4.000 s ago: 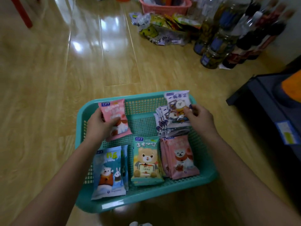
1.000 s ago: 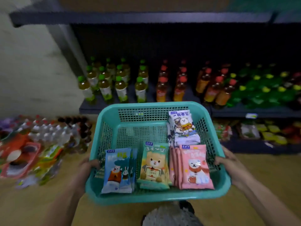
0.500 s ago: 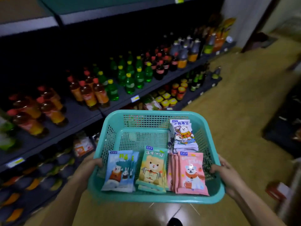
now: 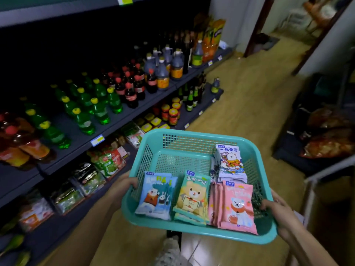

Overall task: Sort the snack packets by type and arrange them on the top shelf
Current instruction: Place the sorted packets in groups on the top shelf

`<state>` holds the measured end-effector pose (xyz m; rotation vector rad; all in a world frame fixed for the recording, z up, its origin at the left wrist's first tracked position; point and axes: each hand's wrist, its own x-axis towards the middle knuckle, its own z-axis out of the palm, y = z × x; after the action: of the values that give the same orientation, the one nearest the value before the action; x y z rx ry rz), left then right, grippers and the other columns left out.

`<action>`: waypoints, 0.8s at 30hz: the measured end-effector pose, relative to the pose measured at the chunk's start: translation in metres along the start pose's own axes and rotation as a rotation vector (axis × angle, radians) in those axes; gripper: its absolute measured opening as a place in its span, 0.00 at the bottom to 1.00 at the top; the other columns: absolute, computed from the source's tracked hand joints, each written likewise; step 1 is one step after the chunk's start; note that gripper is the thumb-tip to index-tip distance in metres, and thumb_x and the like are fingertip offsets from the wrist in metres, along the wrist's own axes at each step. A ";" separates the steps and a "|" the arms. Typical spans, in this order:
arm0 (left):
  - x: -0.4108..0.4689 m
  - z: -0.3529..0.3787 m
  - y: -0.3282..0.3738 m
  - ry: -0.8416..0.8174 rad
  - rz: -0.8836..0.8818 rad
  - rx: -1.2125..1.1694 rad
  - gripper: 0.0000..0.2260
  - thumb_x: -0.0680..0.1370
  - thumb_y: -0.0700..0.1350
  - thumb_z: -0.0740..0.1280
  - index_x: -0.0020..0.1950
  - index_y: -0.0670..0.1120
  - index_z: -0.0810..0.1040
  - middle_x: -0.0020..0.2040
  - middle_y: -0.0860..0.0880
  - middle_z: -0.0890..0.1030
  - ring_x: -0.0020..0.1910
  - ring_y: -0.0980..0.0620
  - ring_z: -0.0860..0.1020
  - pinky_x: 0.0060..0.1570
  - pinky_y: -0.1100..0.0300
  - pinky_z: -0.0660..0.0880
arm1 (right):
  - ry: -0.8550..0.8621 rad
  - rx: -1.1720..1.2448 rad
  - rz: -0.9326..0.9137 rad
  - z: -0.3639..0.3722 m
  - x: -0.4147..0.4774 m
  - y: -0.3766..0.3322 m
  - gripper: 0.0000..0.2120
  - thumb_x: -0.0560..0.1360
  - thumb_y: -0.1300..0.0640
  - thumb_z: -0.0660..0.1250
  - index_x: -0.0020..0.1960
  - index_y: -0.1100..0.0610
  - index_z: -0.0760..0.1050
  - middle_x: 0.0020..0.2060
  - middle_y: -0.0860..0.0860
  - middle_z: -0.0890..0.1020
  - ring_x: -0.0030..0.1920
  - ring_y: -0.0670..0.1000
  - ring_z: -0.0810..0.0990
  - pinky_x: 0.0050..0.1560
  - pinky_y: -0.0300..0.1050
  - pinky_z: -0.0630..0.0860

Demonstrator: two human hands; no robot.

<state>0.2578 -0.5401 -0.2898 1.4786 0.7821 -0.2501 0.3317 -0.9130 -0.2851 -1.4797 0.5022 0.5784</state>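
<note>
Head view had swung from floor to aisle: the basket (image 4: 192,143), lifted, hung beside the shelves (image 4: 80,131), left hand (image 4: 123,186) and right hand (image 4: 276,208) each closed in a grip on its rim, sorted packets (image 4: 192,196) inside; shelving remained.

Two bare forearms enter from the lower edge, with no sleeve, watch or bracelet visible on either. The left hand (image 4: 125,184) and right hand (image 4: 276,208) wear no gloves or rings as far as can be seen. Between the arms, low in the frame, lies a pale, speckled, blurred garment (image 4: 169,252), its kind unclear.
</note>
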 end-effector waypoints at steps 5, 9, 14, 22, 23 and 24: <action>0.073 0.031 0.045 0.007 0.004 -0.017 0.11 0.66 0.30 0.58 0.41 0.42 0.75 0.37 0.42 0.75 0.35 0.46 0.72 0.35 0.56 0.68 | 0.032 0.012 0.030 -0.006 0.070 -0.049 0.28 0.69 0.79 0.49 0.58 0.57 0.73 0.30 0.54 0.84 0.26 0.54 0.81 0.24 0.47 0.79; 0.132 0.055 0.084 0.073 -0.034 -0.098 0.11 0.70 0.27 0.55 0.43 0.38 0.73 0.33 0.42 0.74 0.32 0.46 0.71 0.32 0.58 0.67 | 0.013 -0.042 0.023 -0.003 0.134 -0.108 0.28 0.69 0.79 0.49 0.59 0.57 0.72 0.29 0.52 0.84 0.25 0.52 0.81 0.23 0.44 0.78; 0.182 0.083 0.114 0.112 -0.048 -0.221 0.18 0.72 0.24 0.51 0.44 0.42 0.75 0.32 0.47 0.81 0.25 0.55 0.79 0.22 0.66 0.72 | -0.060 -0.105 0.019 -0.001 0.212 -0.174 0.27 0.69 0.80 0.48 0.59 0.59 0.72 0.27 0.52 0.83 0.23 0.50 0.80 0.21 0.42 0.77; 0.251 0.153 0.116 0.432 -0.208 -0.402 0.13 0.72 0.26 0.54 0.46 0.37 0.75 0.29 0.44 0.78 0.25 0.51 0.74 0.25 0.65 0.68 | -0.230 -0.405 0.057 0.008 0.382 -0.262 0.24 0.70 0.78 0.51 0.58 0.59 0.71 0.36 0.57 0.82 0.28 0.53 0.81 0.23 0.40 0.77; 0.255 0.164 0.116 0.478 -0.233 -0.449 0.12 0.72 0.26 0.54 0.42 0.37 0.75 0.24 0.47 0.76 0.21 0.54 0.72 0.22 0.68 0.66 | -0.258 -0.451 0.052 0.012 0.404 -0.272 0.23 0.70 0.78 0.51 0.57 0.59 0.71 0.38 0.57 0.81 0.29 0.53 0.81 0.23 0.40 0.77; 0.259 0.174 0.114 0.523 -0.243 -0.490 0.13 0.72 0.26 0.54 0.38 0.38 0.73 0.20 0.50 0.74 0.18 0.56 0.71 0.19 0.70 0.64 | -0.295 -0.494 0.050 0.018 0.423 -0.281 0.22 0.70 0.78 0.52 0.57 0.59 0.71 0.39 0.56 0.80 0.30 0.52 0.81 0.24 0.39 0.77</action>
<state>0.5714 -0.6117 -0.3728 0.9834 1.3399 0.1541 0.8353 -0.8736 -0.3383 -1.8080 0.1675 0.9933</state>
